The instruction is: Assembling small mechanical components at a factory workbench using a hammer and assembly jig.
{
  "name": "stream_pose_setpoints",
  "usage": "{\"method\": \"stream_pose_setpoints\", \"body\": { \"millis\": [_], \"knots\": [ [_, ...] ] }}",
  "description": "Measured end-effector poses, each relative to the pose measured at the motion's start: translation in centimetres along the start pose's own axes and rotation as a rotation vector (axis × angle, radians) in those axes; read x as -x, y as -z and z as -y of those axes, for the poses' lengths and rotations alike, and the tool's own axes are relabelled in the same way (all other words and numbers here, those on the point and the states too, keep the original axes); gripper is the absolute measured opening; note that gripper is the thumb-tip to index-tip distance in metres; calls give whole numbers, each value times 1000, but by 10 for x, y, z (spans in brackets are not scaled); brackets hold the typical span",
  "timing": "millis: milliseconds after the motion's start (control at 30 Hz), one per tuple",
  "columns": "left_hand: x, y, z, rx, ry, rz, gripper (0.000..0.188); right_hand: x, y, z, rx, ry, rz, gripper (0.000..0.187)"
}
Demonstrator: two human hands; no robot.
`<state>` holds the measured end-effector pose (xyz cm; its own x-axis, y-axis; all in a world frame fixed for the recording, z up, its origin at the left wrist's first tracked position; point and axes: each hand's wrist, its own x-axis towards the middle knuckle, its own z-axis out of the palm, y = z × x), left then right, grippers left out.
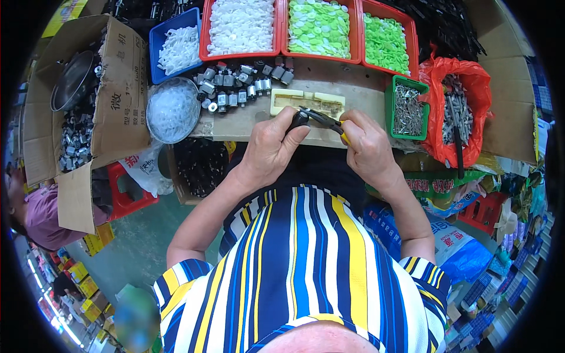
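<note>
Between the thumb and fingers of my left hand (263, 148) is a small black part (299, 120); its exact kind cannot be made out. My right hand (368, 146) is closed around the yellow handles of a pair of pliers (321, 119). The jaws of the pliers meet the upper end of the black part. Just beyond both hands, a cream-coloured block with hollows (281, 103) lies on the bench's front edge. Small metal motors (226, 79) are heaped beyond my left hand. To the right of my right hand stands a green tray of metal pins or screws (408, 109).
Red trays of white parts (241, 26) and green discs (318, 29) line the back, beside a blue tray (176, 50). A bowl of clear pieces (173, 110) and a carton (120, 94) stand left; a red bag of metal parts (456, 112) sits right. Another person (50, 217) is at far left.
</note>
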<state>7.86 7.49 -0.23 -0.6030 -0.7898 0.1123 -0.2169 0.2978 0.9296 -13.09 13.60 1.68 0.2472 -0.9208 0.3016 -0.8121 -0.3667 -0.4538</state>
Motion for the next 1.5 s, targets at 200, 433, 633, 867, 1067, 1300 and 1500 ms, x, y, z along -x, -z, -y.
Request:
{"method": "stream_pose_setpoints", "body": {
  "millis": [200, 433, 633, 867, 1067, 1300, 1500],
  "knots": [
    [-3, 12, -7, 716, 403, 349, 33, 9, 2, -5, -118, -13, 88, 15],
    [7, 26, 7, 1150, 445, 509, 37, 5, -6, 9, -156, 14, 108, 14],
    [52, 74, 41, -162, 469, 452, 39, -4, -18, -28, 103, -107, 51, 13],
    [76, 92, 36, -522, 254, 34, 21, -7, -30, -68, 405, -244, 64, 25],
    [31, 67, 30, -700, -45, -244, 17, -5, -30, -65, 368, -205, 36, 32],
    [-11, 32, 50, -872, -64, -120, 40, -15, 5, -57, 132, -141, 98, 24],
    [-20, 31, 58, -892, -127, -198, 26, -80, 18, -84, -24, -86, -76, 13]
  ]
}}
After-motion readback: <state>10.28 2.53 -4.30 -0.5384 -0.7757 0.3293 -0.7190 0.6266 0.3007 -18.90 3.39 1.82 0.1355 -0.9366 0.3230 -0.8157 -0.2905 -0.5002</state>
